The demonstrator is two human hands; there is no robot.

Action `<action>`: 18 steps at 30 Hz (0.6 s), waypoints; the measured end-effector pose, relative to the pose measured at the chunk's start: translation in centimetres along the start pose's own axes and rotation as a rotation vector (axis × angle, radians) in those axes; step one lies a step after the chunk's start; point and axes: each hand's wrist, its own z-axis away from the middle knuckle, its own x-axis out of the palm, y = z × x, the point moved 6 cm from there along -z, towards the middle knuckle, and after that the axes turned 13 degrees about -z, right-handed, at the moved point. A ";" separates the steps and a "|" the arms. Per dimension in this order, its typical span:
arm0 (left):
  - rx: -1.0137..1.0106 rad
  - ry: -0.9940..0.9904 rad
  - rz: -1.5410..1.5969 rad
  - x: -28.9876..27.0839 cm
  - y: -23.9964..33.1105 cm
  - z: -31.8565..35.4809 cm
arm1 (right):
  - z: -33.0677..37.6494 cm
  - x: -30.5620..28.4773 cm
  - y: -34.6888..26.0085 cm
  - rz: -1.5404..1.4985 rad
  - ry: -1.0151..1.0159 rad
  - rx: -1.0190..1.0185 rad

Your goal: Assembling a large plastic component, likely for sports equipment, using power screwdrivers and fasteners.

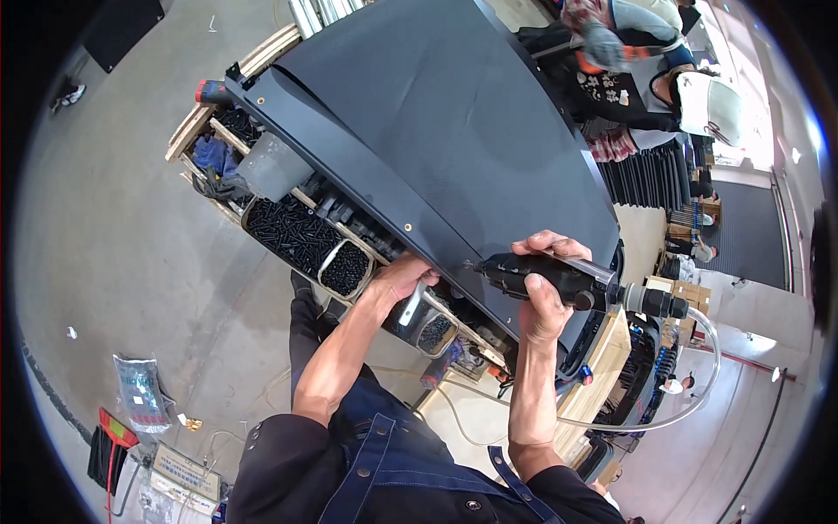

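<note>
- The scene is bright overall, with the strongest daylight-like glow at the upper right, where the white opening (758, 65) washes out.
- A bluish flare streaks the right rim.
- The dark grey panel (419, 131) takes a soft, diffuse sheen, its wrinkles faintly lit.
- Small highlights glint on the silver part of the pneumatic driver (563, 275) in the right hand (546, 307).
- The bin of black screws (292, 236) sinks into dark, low-contrast texture.
- The co-worker's gloved hand (604, 47) looks slightly smeared.
- Fisheye distortion bends the far walls; black vignetting rings the view.
- Distant details turn small and soft.
</note>
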 end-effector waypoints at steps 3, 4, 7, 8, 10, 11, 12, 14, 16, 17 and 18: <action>0.056 0.115 -0.050 -0.9 -1.3 -0.3 | -0.2 -0.2 0.2 -0.040 -0.043 0.002; 0.150 0.107 -0.052 -0.9 -1.3 -0.4 | -0.3 0.0 0.3 -0.042 -0.124 -0.015; 0.231 0.120 -0.083 -0.9 -1.1 -0.5 | -0.1 0.5 0.3 -0.029 -0.185 -0.021; 0.221 0.143 -0.114 -0.8 -1.1 -0.5 | -0.2 0.5 0.3 -0.021 -0.175 -0.015; 0.228 0.140 -0.125 -0.8 -1.0 -0.4 | -0.3 0.5 0.5 -0.018 -0.168 -0.020; 0.230 0.135 -0.136 -0.7 -0.9 -0.4 | -0.3 0.4 0.6 -0.020 -0.173 -0.022; 0.228 0.139 -0.137 -0.7 -1.0 -0.3 | -0.3 0.2 0.8 -0.025 -0.171 -0.020; 0.229 0.198 -0.180 -1.1 -1.1 -0.1 | -0.2 -0.1 0.9 -0.035 -0.167 -0.015; 0.231 0.201 -0.184 -1.1 -1.3 -0.3 | -0.1 0.0 0.7 -0.028 -0.174 -0.002; 0.229 0.207 -0.191 -1.1 -1.4 -0.3 | -0.2 -0.1 0.7 -0.030 -0.174 -0.003; 0.229 0.209 -0.194 -1.1 -1.4 -0.2 | -0.1 -0.3 0.8 -0.045 -0.185 -0.001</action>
